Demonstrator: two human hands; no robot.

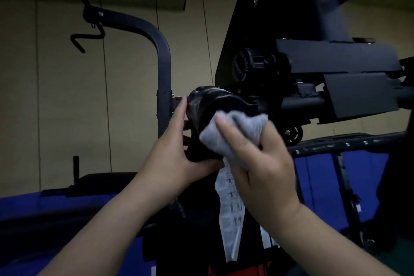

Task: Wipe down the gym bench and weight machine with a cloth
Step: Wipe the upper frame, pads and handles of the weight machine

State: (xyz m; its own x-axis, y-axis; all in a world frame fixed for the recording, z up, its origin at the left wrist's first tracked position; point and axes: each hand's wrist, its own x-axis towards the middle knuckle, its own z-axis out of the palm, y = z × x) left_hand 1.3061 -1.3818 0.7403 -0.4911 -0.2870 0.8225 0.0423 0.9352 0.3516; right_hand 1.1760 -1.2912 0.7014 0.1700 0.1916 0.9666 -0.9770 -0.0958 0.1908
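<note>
Midway through the wipe-down, by our reading: we see the grey cloth pressed against a black padded roller on the weight machine, so the machine is the part being worked on. Nothing in this dim view lets us say which surfaces are already clean. A dark padded bench lies low at the left, near the blue mats; it sits apart from both hands, and we cannot tell whether it has been wiped. We judge that the bench, the curved upright bar and the flat plates at the right may remain to be done.

The left hand reaches up from below and grips the roller, fingers curled over its far side and thumb beneath, which we take as steadying it. The right hand is closed around the bunched cloth, the thumb laid across its near face and the fingers wrapped behind, with the wad held against the roller's lower right edge. Both forearms rise from the bottom of the frame and converge at the roller. A white exercise chart hangs just below the hands, partly hidden by them
</note>
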